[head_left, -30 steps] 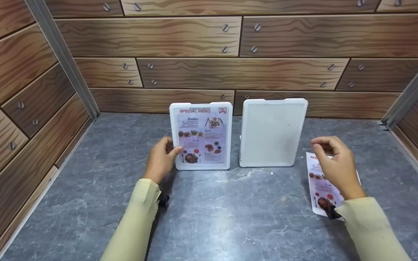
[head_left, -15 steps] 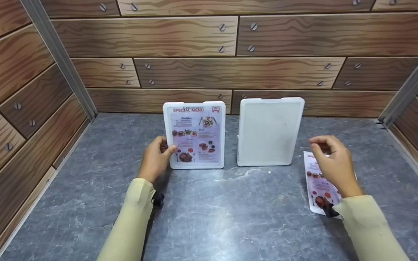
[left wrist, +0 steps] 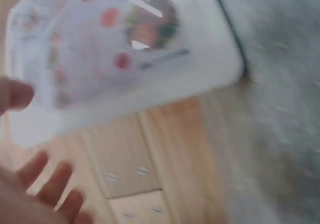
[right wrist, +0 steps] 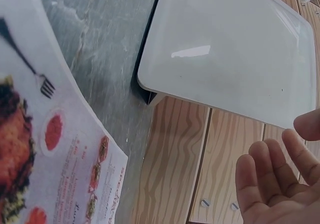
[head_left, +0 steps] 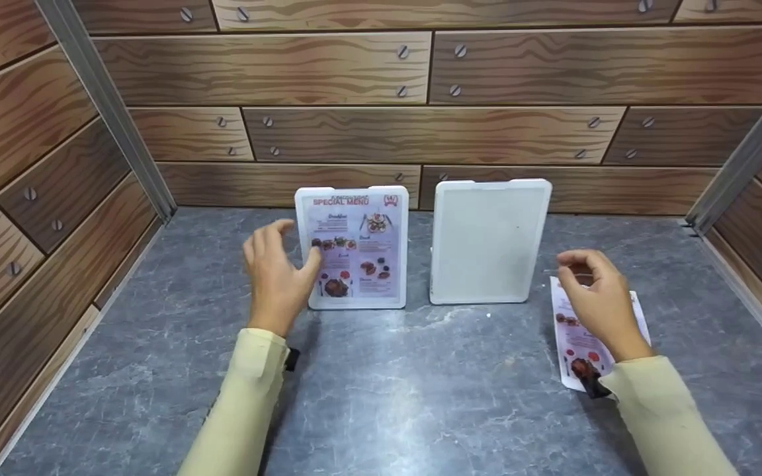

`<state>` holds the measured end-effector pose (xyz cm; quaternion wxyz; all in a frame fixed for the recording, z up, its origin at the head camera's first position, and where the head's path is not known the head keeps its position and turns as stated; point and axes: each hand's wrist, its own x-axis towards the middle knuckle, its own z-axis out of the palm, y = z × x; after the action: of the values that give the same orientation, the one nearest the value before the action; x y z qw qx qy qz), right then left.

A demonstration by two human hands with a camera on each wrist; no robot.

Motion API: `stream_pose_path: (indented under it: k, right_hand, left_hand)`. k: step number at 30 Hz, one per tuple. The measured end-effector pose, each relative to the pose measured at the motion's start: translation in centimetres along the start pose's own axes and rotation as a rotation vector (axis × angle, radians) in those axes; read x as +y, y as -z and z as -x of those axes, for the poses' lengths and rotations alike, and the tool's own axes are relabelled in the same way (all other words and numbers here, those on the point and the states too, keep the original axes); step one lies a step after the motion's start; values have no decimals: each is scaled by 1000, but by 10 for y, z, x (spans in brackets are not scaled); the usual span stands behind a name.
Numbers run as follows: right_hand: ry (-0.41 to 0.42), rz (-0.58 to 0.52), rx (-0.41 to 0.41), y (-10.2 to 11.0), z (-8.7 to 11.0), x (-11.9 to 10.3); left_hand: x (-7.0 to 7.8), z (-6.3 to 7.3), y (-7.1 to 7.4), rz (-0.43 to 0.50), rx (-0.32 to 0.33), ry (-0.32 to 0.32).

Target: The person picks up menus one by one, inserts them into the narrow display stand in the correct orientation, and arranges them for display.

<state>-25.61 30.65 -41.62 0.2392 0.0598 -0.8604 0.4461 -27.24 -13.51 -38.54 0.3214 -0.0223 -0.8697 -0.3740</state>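
At the left, a wood-patterned wall (head_left: 24,165) meets a grey metal post (head_left: 103,106) at the corner. Next comes the left arm in a pale yellow sleeve (head_left: 239,396), a small black device (head_left: 293,359) at its wrist. The left hand (head_left: 278,284) is beside a framed menu (head_left: 368,258), its grip spread: the fingers are up and apart past the white frame's left edge, and the thumb overlaps the front near that edge. Whether the thumb touches it cannot be told; the left wrist view is blurred. The framed menu stands on the grey desk (head_left: 381,410), leaning back a little, with "SPECIAL MENU" in red across its top and food pictures below.

Just right of it, with a narrow gap between, stands a blank white frame (head_left: 490,244), also tilted back. A tiny white speck (head_left: 489,315) lies on the desk in front of it.

Farther right, the right hand (head_left: 596,307) is over a loose menu sheet (head_left: 577,347) lying on the desk, hiding part of it. This grip is relaxed, the fingers softly bent and the thumb apart from them. The right sleeve (head_left: 672,416) comes in from the lower right.
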Motion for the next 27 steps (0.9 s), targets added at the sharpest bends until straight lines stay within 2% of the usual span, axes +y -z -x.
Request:
stream_pose_path:
  k: [2, 4, 6, 8, 10, 12, 15, 19, 22, 27]
  right_hand:
    - [-5, 0, -16, -3, 1, 1]
    - [-12, 2, -37, -6, 1, 3]
    - [-23, 1, -61, -7, 2, 3]
    - [-40, -6, -90, -9, 3, 3]
    - [-62, -28, -126, -9, 4, 3]
    - [-89, -57, -169, -10, 5, 2]
    - [-124, -85, -221, -11, 4, 1]
    - [-158, -97, -258, -11, 1, 1]
    - [-177, -113, -296, -11, 0, 1]
    - [-190, -139, -380, -13, 3, 4]
  left_hand:
    - [13, 5, -2, 3, 84, -88]
    - [26, 11, -7, 33, 122, -179]
    - [40, 18, -13, 123, 82, -246]
    - [51, 26, -21, 255, -20, -258]
    - [61, 35, -30, 406, -145, -217]
    - [67, 43, -40, 510, -249, -145]
    - [74, 53, -55, 588, -383, -45]
    - [80, 63, -74, 632, -538, 70]
    - [82, 67, -88, 648, -589, 123]
    - [84, 71, -105, 571, -600, 162]
